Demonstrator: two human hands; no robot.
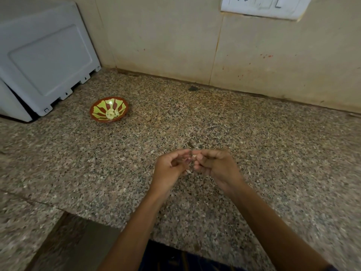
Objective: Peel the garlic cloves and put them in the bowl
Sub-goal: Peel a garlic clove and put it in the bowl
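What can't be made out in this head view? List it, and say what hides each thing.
- Garlic clove: only a pale sliver shows between the fingertips of the left hand and right hand; how much skin remains is unclear.
- Peeled cloves in the bowl: too small to count.
- White appliance: cut off by the left edge.
- Switch plate: cut off by the top edge.
- Dark speck by the wall: too small to identify.

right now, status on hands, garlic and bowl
Left hand and right hand both pinching one garlic clove, mid-peel. Bowl far left, peeled cloves inside. Nothing blocking the counter between.
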